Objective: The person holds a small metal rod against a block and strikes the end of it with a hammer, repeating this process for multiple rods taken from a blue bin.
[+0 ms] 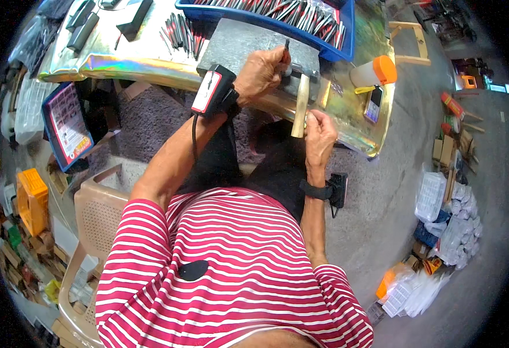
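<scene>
My left hand [260, 75] is closed over the grey stone slab [231, 43]. Its fingers pinch a slim black-tipped piece [287, 45] with some red on it; its exact kind is hidden by the fingers. Beside that hand, a hammer [302, 104] lies with its pale wooden handle pointing toward me. Its head, by the slab's near right edge, is partly hidden. My right hand [321, 130] has its fingers curled against the handle's near part, with thumb and fingertips at its right side.
A blue tray [350, 29] of slim red, black and silver pieces stands behind the slab. More such pieces [182, 37] lie left of it. An orange-lidded container [376, 72] and a phone [373, 104] sit at right. A plastic chair [98, 209] stands at left.
</scene>
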`<state>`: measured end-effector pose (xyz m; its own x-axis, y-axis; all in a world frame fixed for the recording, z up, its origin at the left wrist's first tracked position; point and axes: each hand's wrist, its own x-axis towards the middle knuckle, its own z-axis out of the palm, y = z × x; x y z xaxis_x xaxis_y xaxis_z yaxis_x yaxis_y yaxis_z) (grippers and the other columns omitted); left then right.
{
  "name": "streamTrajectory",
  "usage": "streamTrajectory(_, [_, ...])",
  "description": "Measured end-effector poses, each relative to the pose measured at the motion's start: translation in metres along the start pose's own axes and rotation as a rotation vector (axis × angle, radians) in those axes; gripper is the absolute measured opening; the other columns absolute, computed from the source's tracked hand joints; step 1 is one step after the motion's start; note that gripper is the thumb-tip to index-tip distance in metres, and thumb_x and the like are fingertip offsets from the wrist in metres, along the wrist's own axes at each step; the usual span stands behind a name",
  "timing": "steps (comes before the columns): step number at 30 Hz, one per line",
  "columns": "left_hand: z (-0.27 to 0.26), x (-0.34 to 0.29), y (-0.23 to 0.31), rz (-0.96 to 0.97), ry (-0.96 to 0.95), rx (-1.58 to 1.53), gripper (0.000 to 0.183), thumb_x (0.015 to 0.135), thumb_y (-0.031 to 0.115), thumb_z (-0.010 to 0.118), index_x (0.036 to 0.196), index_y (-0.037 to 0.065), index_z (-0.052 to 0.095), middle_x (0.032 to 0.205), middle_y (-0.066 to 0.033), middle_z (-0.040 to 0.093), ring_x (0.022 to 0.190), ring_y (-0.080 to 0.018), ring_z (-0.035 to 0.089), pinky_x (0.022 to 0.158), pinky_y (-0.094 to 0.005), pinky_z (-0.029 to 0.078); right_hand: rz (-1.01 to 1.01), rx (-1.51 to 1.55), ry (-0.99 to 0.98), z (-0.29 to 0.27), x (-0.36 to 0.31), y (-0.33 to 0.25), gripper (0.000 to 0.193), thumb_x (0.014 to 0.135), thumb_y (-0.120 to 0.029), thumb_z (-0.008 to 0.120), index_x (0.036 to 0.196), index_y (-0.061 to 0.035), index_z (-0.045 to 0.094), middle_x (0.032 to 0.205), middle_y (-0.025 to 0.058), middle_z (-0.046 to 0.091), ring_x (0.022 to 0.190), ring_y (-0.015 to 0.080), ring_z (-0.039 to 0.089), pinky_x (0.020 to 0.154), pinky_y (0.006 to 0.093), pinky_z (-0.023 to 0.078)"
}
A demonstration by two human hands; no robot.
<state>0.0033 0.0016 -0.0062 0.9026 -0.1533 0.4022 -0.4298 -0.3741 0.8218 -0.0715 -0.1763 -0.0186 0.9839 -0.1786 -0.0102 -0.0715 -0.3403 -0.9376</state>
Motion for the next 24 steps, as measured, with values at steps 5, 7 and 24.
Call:
streamTrajectory(5, [-0.001,0.002,-0.006,0.084,-0.052,0.014,0.025,0.061,-0.009,0.047,0.082,0.003,0.046,0.066,-0.0078,0.048,0.059,-0.0154,0.051,0.054,-0.0261,0.041,-0.154,-0.133,-0.161,0.007,0.003,-0.003,0.019,0.081,-0.017,0.052,0.083,0.0024,0.052,0.065,0.0053,0.050,0.057,0.0098,0.047,0.050,0.0236,0.040])
streamTrajectory(7, [0.000,0.002,-0.007,0.061,-0.059,0.023,0.025,0.061,-0.009,0.046,0.082,0.003,0.045,0.066,-0.0086,0.048,0.057,-0.0173,0.051,0.053,-0.0264,0.041,0.039,-0.026,-0.321,0.010,0.003,0.000,0.018,0.082,-0.018,0.051,0.081,0.0000,0.051,0.064,0.0056,0.050,0.056,0.0100,0.048,0.048,0.0237,0.040])
streamTrajectory(24, [0.008,0.005,-0.010,0.275,0.041,0.155,0.011,0.070,-0.002,0.045,0.079,0.004,0.042,0.064,-0.0147,0.051,0.062,-0.0329,0.054,0.051,-0.0363,0.042,0.014,0.104,-0.252,-0.029,0.005,-0.088,0.023,0.085,-0.022,0.049,0.075,-0.0014,0.050,0.054,-0.0017,0.042,0.040,0.0038,0.035,0.034,0.0179,0.026])
